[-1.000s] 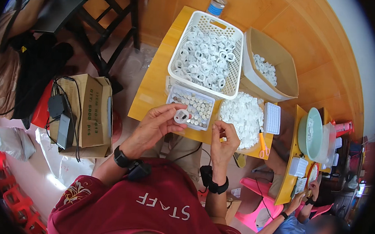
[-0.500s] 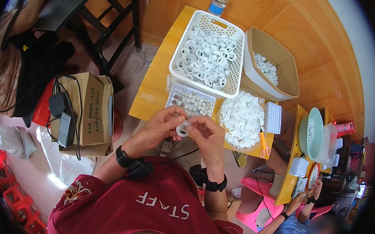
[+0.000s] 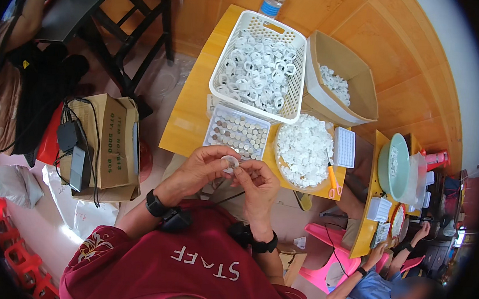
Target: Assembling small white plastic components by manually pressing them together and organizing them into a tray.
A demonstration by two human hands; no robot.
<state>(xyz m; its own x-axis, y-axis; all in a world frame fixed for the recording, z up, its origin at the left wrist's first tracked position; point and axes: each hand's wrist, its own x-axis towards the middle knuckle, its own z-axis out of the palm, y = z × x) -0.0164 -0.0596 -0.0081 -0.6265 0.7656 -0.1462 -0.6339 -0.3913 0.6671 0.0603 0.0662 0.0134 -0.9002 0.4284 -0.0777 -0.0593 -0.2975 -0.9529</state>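
Observation:
A small round piece of white, partly see-through plastic (image 3: 230, 162) is held up in front of my chest. My left hand (image 3: 201, 169) pinches its left side between thumb and fingers. The thumb and fingertips of my right hand (image 3: 257, 181) close on its right edge; anything smaller between them is hidden. Just beyond my hands lies a shallow white tray (image 3: 213, 144) with rows of silvery button cells. To its right stands a round tray (image 3: 276, 162) heaped with small white plastic parts. Behind them, a white perforated basket (image 3: 299, 81) holds many similar ring-shaped plastic pieces.
Orange-handled scissors (image 3: 333, 182) lie by the heap, near a white gridded tray (image 3: 345, 148). An open carton (image 3: 368, 106) and a water bottle (image 3: 273, 1) stand farther back. On the right, a person in blue works at another table (image 3: 360, 243). A cardboard box (image 3: 112, 156) stands left.
The plastic piece has been turned and raised slightly between my fingertips. My hands stay close together. The whole view has shifted a little, and the person on the right has moved a hand.

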